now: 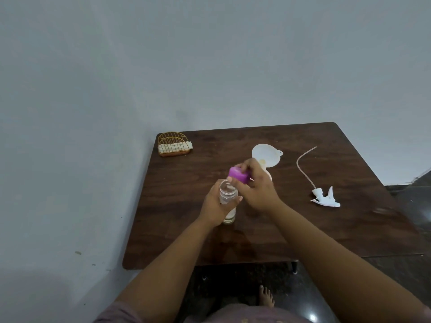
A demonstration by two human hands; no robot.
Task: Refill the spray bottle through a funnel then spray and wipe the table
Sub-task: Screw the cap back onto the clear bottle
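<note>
**Ana:** Head view, nearest first: the left hand [215,206] is wrapped around a clear bottle [228,199] standing on the table [303,229], mouth uncovered.

**Ben:** And the right hand [256,190]?

**Ana:** Pinching a purple cap [238,174] just above that mouth, fingers curled round it.

**Ben:** So how far along?

**Ana:** Early, I'd judge. Behind the hands the white funnel [265,153] sits on what looks like the spray bottle, mostly hidden. The spray head [325,198] lies off to the right, well apart. Pouring, spraying and wiping all remain.
</note>
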